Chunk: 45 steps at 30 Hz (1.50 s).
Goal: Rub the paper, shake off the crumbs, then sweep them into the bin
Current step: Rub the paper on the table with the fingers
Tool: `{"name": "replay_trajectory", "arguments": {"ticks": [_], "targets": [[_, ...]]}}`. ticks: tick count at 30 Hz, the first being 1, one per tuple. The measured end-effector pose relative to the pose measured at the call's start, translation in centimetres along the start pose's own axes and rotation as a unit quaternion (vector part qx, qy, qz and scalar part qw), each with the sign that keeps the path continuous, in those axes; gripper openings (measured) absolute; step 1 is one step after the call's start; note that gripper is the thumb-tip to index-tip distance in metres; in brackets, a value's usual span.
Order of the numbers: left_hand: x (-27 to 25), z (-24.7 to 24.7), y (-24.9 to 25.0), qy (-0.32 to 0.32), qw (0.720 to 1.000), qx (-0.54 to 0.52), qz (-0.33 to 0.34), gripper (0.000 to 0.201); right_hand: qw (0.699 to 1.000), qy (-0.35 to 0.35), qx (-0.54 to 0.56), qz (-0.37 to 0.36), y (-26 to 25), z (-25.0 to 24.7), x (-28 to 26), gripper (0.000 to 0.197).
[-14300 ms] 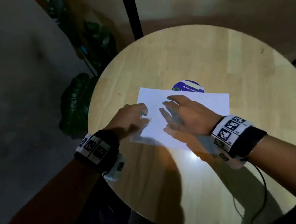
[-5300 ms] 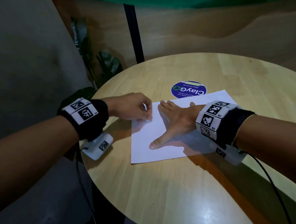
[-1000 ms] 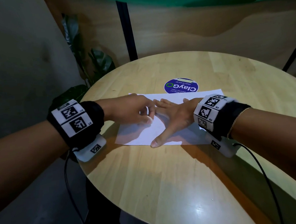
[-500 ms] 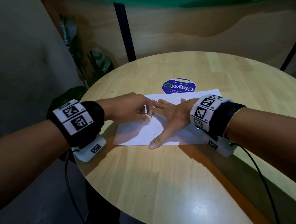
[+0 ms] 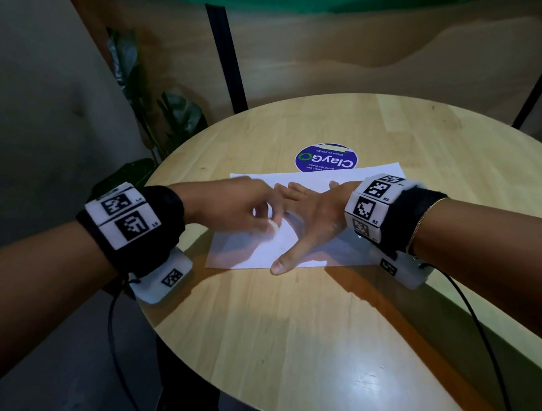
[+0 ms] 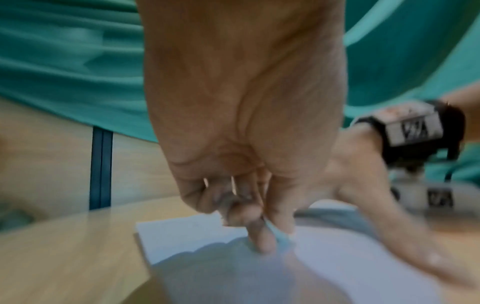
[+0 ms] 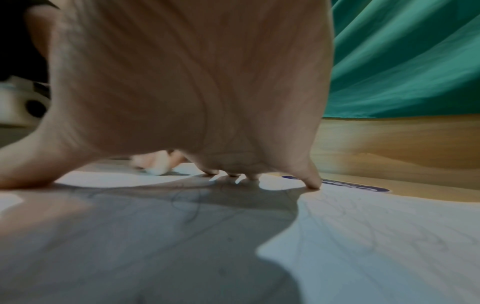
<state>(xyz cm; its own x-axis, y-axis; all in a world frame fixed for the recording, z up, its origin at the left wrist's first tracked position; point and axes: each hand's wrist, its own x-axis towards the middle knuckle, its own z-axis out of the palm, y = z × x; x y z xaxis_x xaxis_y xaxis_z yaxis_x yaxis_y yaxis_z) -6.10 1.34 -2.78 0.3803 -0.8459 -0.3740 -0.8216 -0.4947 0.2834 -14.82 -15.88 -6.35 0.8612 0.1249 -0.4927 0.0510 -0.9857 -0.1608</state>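
Left hand (image 5: 238, 207) pinches one eraser (image 6: 279, 233); right hand (image 5: 314, 212) flat on one paper (image 5: 368, 176).

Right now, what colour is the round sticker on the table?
Blue, with white lettering and a green logo: the round sticker, clearest in the head view.

Black wristbands (image 5: 157, 224) with checkered tags

A round, pale wooden desk (image 5: 332, 312) carries a white sheet of paper (image 5: 259, 253) lying flat near its middle. Just beyond the sheet's far edge sits a round blue sticker (image 5: 326, 162).
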Motion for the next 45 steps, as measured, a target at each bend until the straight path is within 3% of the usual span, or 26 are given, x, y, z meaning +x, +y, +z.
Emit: {"name": "replay_trajectory", "arguments": {"ticks": [2, 5, 6, 9, 10, 13, 17, 19, 22, 25, 27, 28, 31, 35, 39, 43, 45], "targets": [[0.0, 0.2, -0.1, 0.039, 0.999, 0.014, -0.004, 0.001, 1.000, 0.001, -0.002, -0.001, 0.0, 0.1, 0.0, 0.136], [-0.3, 0.5, 0.7, -0.062, 0.997, -0.043, 0.011, 0.005, 1.000, 0.002, -0.002, 0.002, 0.1, 0.3, 0.1, 0.138], [-0.3, 0.3, 0.7, -0.070, 0.997, -0.044, 0.010, 0.006, 1.000, 0.005, -0.002, 0.000, 0.1, 0.4, 0.1, 0.139], [-0.1, -0.1, -0.1, 0.021, 1.000, 0.014, -0.003, 0.003, 1.000, 0.010, 0.005, -0.007, 0.1, 0.2, 0.2, 0.135], [-0.1, 0.0, -0.1, 0.030, 0.999, 0.014, -0.006, 0.002, 1.000, 0.003, 0.017, -0.011, 0.3, 0.0, 0.1, 0.133], [-0.5, -0.1, 0.3, -0.025, 0.998, -0.051, -0.009, 0.003, 0.996, -0.031, 0.081, -0.024, 1.3, -1.0, -0.5, 0.123], [-0.4, -1.4, -0.9, 0.072, 0.994, -0.016, -0.079, 0.004, 0.998, -0.012, 0.062, 0.001, 1.3, -1.6, -2.0, 0.115], [0.0, -0.6, -0.2, 0.051, 0.996, -0.022, -0.063, 0.007, 0.999, -0.006, 0.049, 0.017, 0.8, -1.2, -2.4, 0.116], [0.2, 0.4, 1.5, -0.047, 0.992, -0.113, -0.030, 0.016, 0.999, 0.000, 0.047, 0.018, 0.5, -0.5, -2.3, 0.119], [0.8, -0.4, 0.9, 0.013, 0.994, -0.102, -0.048, 0.012, 0.999, 0.004, 0.047, 0.016, 0.6, -0.2, -2.2, 0.125], [1.1, -0.3, 1.1, 0.048, 0.994, -0.092, -0.045, 0.025, 0.999, 0.003, 0.047, 0.015, 0.7, -0.1, -2.1, 0.124], [1.1, -0.1, 1.6, 0.028, 0.994, -0.095, -0.034, 0.028, 0.999, 0.001, 0.048, 0.015, 0.7, -0.1, -2.1, 0.121], [0.9, 0.1, 2.0, -0.040, 0.991, -0.126, -0.024, 0.010, 0.998, -0.003, 0.052, 0.022, 0.7, -0.1, -2.1, 0.119], [1.2, -0.5, 0.1, 0.081, 0.992, -0.077, -0.057, 0.011, 0.999, 0.001, 0.041, 0.022, 0.5, -0.2, -2.4, 0.127], [0.9, 1.1, 1.5, -0.018, 0.989, -0.145, -0.017, 0.008, 0.998, -0.008, 0.060, 0.021, 0.6, -0.3, -2.3, 0.123], [1.0, -0.1, 0.2, 0.076, 0.993, -0.081, -0.045, 0.012, 0.999, 0.000, 0.042, 0.024, 0.7, -0.2, -2.1, 0.130], [0.9, 0.3, 0.9, 0.027, 0.994, -0.100, -0.031, 0.011, 0.999, -0.001, 0.047, 0.022, 0.7, -0.1, -2.2, 0.127]]}}
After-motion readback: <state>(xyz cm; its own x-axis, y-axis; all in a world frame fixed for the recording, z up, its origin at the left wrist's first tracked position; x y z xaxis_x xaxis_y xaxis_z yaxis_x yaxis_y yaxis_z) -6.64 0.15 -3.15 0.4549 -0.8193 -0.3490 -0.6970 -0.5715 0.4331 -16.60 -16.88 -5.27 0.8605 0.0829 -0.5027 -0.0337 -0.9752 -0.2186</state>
